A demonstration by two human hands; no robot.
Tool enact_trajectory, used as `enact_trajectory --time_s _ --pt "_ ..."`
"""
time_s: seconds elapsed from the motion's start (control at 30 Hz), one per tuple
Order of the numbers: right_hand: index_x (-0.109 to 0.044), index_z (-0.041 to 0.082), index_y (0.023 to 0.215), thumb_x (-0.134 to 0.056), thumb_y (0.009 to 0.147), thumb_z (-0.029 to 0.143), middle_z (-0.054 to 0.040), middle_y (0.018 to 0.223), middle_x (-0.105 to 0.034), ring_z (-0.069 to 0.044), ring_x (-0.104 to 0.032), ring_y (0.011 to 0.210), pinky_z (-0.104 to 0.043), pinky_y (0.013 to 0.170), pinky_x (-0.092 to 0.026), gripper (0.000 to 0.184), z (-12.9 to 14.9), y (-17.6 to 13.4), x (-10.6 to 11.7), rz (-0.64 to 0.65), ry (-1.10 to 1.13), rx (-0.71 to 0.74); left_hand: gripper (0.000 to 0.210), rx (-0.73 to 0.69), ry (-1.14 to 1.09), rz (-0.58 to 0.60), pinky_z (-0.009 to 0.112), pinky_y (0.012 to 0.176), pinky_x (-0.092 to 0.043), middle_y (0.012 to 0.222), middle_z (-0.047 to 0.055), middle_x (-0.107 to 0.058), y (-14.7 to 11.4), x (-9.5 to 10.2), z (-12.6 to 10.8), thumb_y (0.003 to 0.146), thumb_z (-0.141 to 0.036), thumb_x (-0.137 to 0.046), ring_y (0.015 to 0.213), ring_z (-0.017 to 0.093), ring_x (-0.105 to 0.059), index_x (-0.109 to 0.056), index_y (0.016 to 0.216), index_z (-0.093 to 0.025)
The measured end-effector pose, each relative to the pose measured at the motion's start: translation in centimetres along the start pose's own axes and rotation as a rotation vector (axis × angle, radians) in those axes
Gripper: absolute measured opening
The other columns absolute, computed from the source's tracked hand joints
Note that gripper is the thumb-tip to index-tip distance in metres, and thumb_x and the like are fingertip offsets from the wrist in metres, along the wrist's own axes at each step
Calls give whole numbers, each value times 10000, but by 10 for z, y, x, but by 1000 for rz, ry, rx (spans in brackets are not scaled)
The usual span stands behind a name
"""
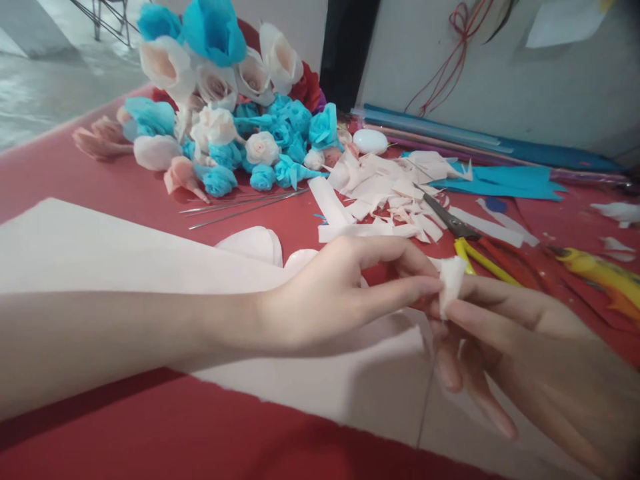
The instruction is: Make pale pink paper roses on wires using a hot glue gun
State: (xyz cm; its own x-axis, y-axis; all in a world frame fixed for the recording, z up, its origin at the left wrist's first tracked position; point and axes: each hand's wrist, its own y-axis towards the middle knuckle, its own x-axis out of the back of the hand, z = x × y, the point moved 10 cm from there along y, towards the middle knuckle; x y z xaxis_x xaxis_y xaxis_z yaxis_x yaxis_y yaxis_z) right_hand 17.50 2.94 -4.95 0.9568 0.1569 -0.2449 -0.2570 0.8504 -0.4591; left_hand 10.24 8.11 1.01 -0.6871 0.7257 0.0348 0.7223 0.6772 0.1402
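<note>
Saw red tabletop (pixel 200 433) along the near side, giving room below a pale-pink paper sheet (pixel 115 257). Pinched a small cream paper bud (pixel 451 279) on thin grey wire (pixel 425 413) above that sheet, between fingertips of left hand (pixel 345 293) and right hand (pixel 530 347). Found yellow-handled scissors (pixel 463 228) just beyond, then pale paper scraps (pixel 370 177), heaped blue, white and pink paper flowers (pixel 263 148) blocking the far left, and blue rolls (pixel 500 142) along the wall (pixel 500 80).

Red tabletop (pixel 150 433). Near side: lg. pale sheet (pixel 100 257), w/ petal-shaped pcs. (pixel 253 244) at its far edge. Far L: heap of blue, white & pink paper flowers (pixel 263 148), thin wires (pixel 245 208) in front. Ctr.-R: pale scraps (pixel 367 193), dark-bladed scissors (pixel 453 220) w/ tips among them. R edge: yellow tool (pixel 590 267).
</note>
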Motion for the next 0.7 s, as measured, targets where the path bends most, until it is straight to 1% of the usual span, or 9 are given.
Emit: enact_trajectory --time_s 0.1,0.2,0.27,0.33,0.43,0.53,0.63,0.7 --pt "-618 194 734 -635 788 363 -7 575 -602 -116 -557 403 -117 275 -440 178 2 -2 3 -18 12 0 102 9 -16 18 148 613 -410 715 -19 -565 1 -1 0 826 -141 -517 674 51 -519 -555 734 -120" --pt "-627 197 743 -639 783 366 -10 583 -598 -128 -570 426 -135 279 -453 174 5 -4 7 -45 29 5 122 17 -9 44 190 668 -411 737 -7 -554 0 -1 2 847 -173 -480 708 78 -507 -518 737 -136" --pt "-625 192 723 -641 778 365 -13 559 -587 -126 -554 409 -139 276 -448 182 7 -4 8 -64 47 19 160 28 11 32 207 663 -393 715 -12 -513 -1 2 4 861 -190 -446 690 88 -479 -480 709 -156" --pt "-620 188 702 -655 760 365 -7 517 -563 -117 -531 383 -130 265 -428 189 5 -4 8 -86 84 5 204 38 18 12 211 623 -366 665 -24 -437 -3 5 6 873 -210 -418 628 87 -419 -431 673 -169" --pt "-624 194 718 -674 735 368 11 515 -541 -85 -480 326 -111 251 -387 182 -2 -4 9 -127 139 -58 254 51 -5 -14 212 577 -330 650 -29 -366 -5 8 9 894 -287 -382 579 87 -340 -378 664 -179" --pt "-619 182 677 -691 703 375 22 523 -516 -49 -427 293 -83 252 -321 208 -3 -4 12 -164 134 -70 285 52 16 -14 210 587 -328 678 -24 -373 -6 7 9 905 -323 -341 607 91 -348 -369 662 -178" --pt "-600 167 623 -682 698 413 31 467 -464 -21 -348 264 -72 257 -244 270 -2 -4 16 -188 69 -57 291 44 69 -6 208 590 -332 665 -24 -380 -5 6 7 902 -291 -340 610 87 -363 -386 643 -168" --pt "-585 176 616 -677 705 419 38 468 -458 -19 -324 260 -77 255 -208 274 1 -4 18 -198 41 -38 279 48 39 3 192 580 -342 648 -29 -400 -4 3 7 897 -259 -358 603 76 -381 -417 643 -159"
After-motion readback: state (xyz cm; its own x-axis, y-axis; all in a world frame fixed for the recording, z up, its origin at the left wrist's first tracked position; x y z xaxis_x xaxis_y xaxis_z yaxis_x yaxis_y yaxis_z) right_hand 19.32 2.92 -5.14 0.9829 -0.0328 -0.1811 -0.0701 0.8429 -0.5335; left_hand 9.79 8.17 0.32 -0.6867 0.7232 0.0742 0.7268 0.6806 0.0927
